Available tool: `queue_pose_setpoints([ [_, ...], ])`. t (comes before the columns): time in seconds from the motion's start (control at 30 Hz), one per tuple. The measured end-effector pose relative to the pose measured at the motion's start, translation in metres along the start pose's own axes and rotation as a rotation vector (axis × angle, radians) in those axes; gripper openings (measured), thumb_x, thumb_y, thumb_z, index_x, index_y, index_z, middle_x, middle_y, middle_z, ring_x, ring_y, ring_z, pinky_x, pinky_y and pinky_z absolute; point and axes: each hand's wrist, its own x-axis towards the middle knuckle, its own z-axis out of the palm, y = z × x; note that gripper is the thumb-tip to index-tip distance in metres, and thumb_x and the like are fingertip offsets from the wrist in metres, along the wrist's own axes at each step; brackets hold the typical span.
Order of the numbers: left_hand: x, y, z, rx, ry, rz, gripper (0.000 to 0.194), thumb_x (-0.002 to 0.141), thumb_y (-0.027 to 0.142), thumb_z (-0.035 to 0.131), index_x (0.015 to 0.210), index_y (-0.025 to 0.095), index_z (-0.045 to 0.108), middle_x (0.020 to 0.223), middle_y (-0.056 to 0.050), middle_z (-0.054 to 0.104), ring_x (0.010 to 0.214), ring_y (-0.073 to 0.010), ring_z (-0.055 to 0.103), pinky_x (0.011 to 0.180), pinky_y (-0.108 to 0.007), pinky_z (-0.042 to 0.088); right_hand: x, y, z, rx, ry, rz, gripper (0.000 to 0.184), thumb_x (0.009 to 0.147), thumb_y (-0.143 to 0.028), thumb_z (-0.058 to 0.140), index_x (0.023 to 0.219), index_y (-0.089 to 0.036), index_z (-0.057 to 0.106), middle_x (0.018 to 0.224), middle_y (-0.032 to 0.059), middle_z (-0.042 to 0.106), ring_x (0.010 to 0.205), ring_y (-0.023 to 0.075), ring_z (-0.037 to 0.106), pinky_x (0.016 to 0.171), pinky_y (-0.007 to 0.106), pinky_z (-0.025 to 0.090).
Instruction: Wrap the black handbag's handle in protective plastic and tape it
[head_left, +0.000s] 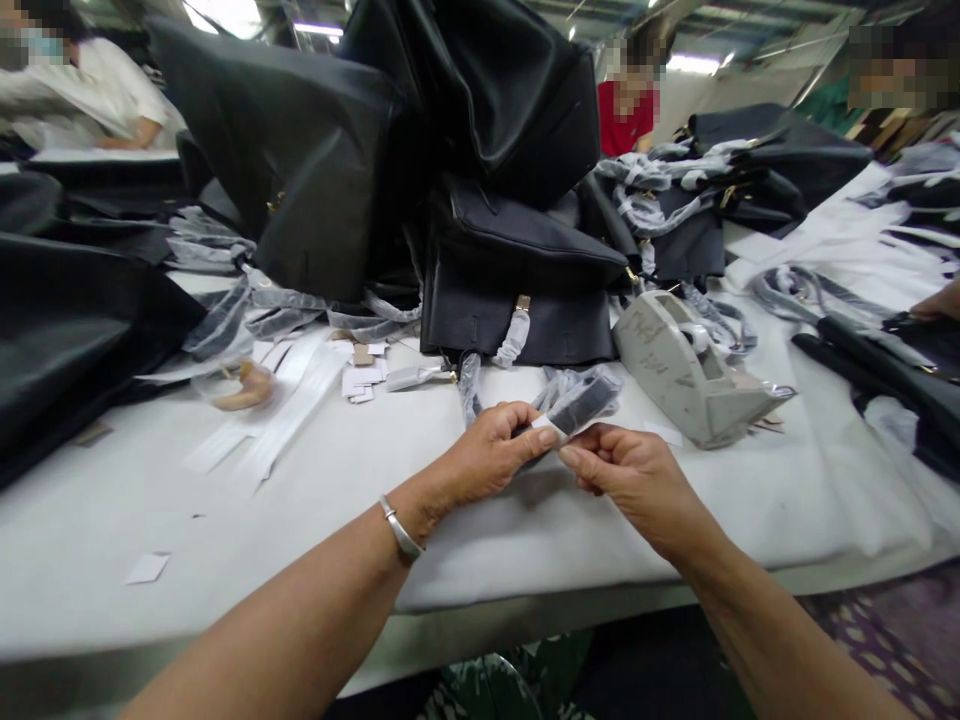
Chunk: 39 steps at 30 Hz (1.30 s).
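A black bag strap (581,402) in clear plastic wrap lies in my left hand (491,452), whose fingers and thumb are closed round it. Across the strap runs a small white strip (568,428). My right hand (634,475) is closed in a pinch at the strip's edge, right beside the left thumb. What lies between those fingertips is mostly hidden. Just behind the hands stands a black handbag (525,270) with a gold clasp and a plastic-wrapped tab. To the right of my hands sits a grey tape dispenser (694,370).
Black bags (487,90) are piled high behind. White paper strips (289,410) and small cards (364,378) lie to the left, with a plastic-wrapped tan object (244,388). Wrapped straps (795,290) lie right. A co-worker's hand (937,302) is at the right edge; other people stand behind.
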Motion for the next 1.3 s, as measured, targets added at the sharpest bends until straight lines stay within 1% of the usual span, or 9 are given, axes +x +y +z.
queue_pose_setpoints([
  [0.17,-0.001,-0.004,0.001,-0.03,0.006,-0.008,0.047,0.08,0.061,0.061,0.085,0.014,0.057,0.079,-0.002,0.053,0.074,-0.0132,0.045,0.065,-0.022,0.037,0.002,-0.003,-0.004,0.18,-0.071,0.128,0.04,0.064,-0.051,0.073,0.073,-0.015,0.058,0.056,-0.002,0.052,0.049,0.0086,0.043,0.047,0.022,0.034],
  [0.3,-0.001,-0.005,0.001,-0.099,-0.014,-0.036,0.044,0.082,0.056,0.064,0.089,0.013,0.057,0.076,0.001,0.051,0.068,-0.0103,0.043,0.063,-0.021,0.035,0.006,-0.001,-0.005,0.245,-0.065,0.177,0.045,0.062,-0.042,0.076,0.093,-0.016,0.056,0.053,-0.0048,0.053,0.046,0.0102,0.046,0.043,0.021,0.035],
  [0.37,-0.001,-0.005,0.001,-0.114,-0.014,-0.059,0.042,0.084,0.054,0.064,0.091,0.013,0.057,0.075,0.001,0.051,0.066,-0.0095,0.042,0.062,-0.021,0.034,0.006,0.002,-0.006,0.259,-0.053,0.139,0.04,0.064,-0.038,0.074,0.092,-0.016,0.056,0.055,-0.0047,0.054,0.047,0.0097,0.046,0.044,0.021,0.035],
  [0.53,-0.001,-0.002,0.001,-0.132,-0.009,-0.082,0.04,0.084,0.051,0.065,0.091,0.013,0.057,0.075,0.001,0.049,0.066,-0.0095,0.039,0.061,-0.021,0.031,0.003,0.005,-0.013,0.202,-0.065,0.008,0.015,0.069,-0.027,0.066,0.073,-0.013,0.061,0.059,-0.0028,0.053,0.053,0.0079,0.045,0.049,0.02,0.035],
  [0.7,-0.001,-0.001,0.001,-0.114,-0.025,-0.091,0.036,0.085,0.049,0.066,0.089,0.013,0.057,0.074,0.001,0.048,0.066,-0.0092,0.038,0.06,-0.02,0.031,0.008,0.008,-0.011,0.193,-0.067,-0.017,0.011,0.07,-0.02,0.058,0.075,-0.012,0.065,0.062,-0.0017,0.056,0.053,0.0079,0.046,0.05,0.021,0.037],
  [0.87,-0.002,-0.005,-0.001,-0.081,-0.037,-0.077,0.034,0.087,0.048,0.063,0.092,0.014,0.06,0.075,0.001,0.05,0.066,-0.0095,0.041,0.06,-0.02,0.032,0.021,0.012,-0.003,0.32,-0.091,0.074,0.016,0.065,-0.024,0.062,0.076,-0.012,0.067,0.06,-0.0021,0.056,0.049,0.0067,0.044,0.046,0.02,0.038],
  [1.0,-0.002,-0.003,0.0,0.074,-0.02,-0.009,0.032,0.089,0.046,0.061,0.093,0.015,0.064,0.083,-0.002,0.058,0.073,-0.0122,0.047,0.067,-0.022,0.036,0.023,0.015,-0.005,0.368,-0.123,0.163,0.015,0.059,-0.026,0.067,0.068,-0.013,0.064,0.059,-0.0016,0.057,0.048,0.0063,0.043,0.044,0.019,0.036],
  [1.13,-0.002,-0.001,-0.001,0.216,-0.024,0.068,0.03,0.092,0.043,0.057,0.1,0.017,0.069,0.091,-0.004,0.064,0.085,-0.0163,0.053,0.076,-0.025,0.038,0.025,0.018,-0.007,0.331,-0.134,0.139,0.016,0.059,-0.028,0.068,0.065,-0.014,0.065,0.056,-0.0028,0.054,0.046,0.0057,0.04,0.041,0.019,0.034],
  [1.3,-0.003,-0.004,-0.006,0.242,-0.037,0.075,0.032,0.092,0.044,0.057,0.102,0.017,0.071,0.087,-0.003,0.063,0.082,-0.0162,0.054,0.075,-0.026,0.039,0.03,0.021,-0.005,0.282,-0.116,0.135,0.026,0.058,-0.035,0.076,0.06,-0.013,0.064,0.048,-0.0042,0.047,0.041,0.005,0.032,0.038,0.019,0.026],
])
